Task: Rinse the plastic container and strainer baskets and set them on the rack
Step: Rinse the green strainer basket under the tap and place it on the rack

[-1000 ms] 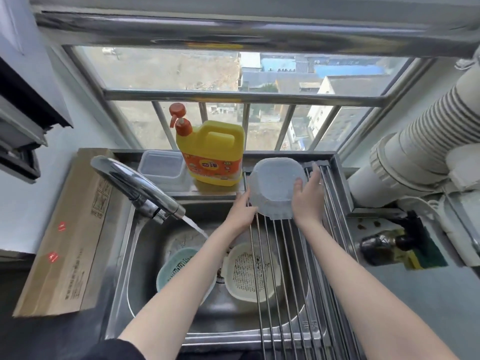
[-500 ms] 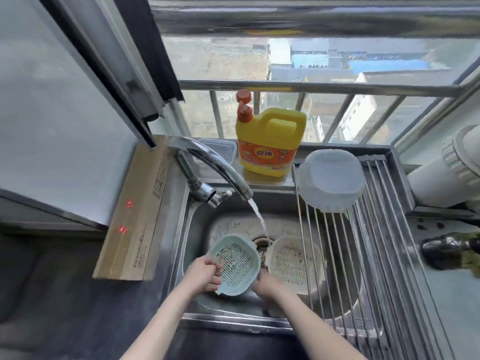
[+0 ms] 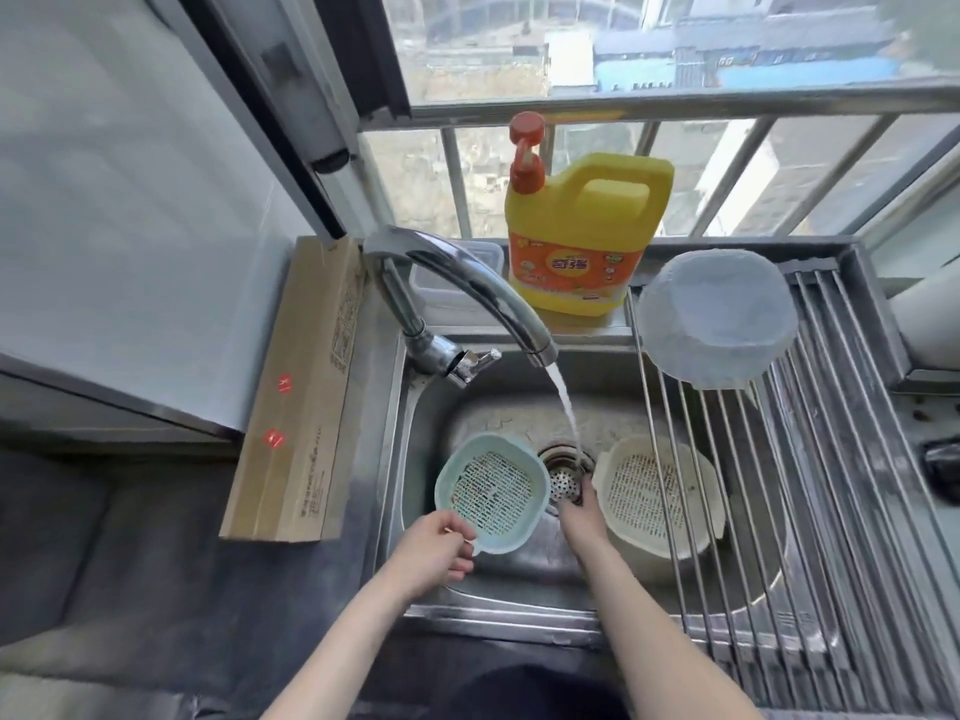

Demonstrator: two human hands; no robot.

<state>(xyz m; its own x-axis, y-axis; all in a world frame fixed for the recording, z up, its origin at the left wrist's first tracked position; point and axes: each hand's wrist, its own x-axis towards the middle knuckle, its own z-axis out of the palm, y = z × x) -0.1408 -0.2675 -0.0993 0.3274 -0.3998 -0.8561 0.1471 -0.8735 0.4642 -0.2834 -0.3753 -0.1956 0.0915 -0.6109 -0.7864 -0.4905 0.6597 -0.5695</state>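
While your left hand (image 3: pixel 434 550) pinches the near tab of the green strainer basket (image 3: pixel 492 491), keep hold of that rim; the thin plastic looks light, a bit flexible and slick when wet. Beside it, water from the faucet (image 3: pixel 457 283) falls to the drain, where your right hand (image 3: pixel 579 517) reaches, fingers hidden, so I cannot tell its state. Next, the cream strainer basket (image 3: pixel 657 493) sits in the sink under the rack (image 3: pixel 810 511); lift it by its rim. Farthest right, the plastic container (image 3: pixel 719 317) rests inverted on the rack.

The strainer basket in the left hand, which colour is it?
Pale green, seen best in the head view: the strainer basket held by the left hand.
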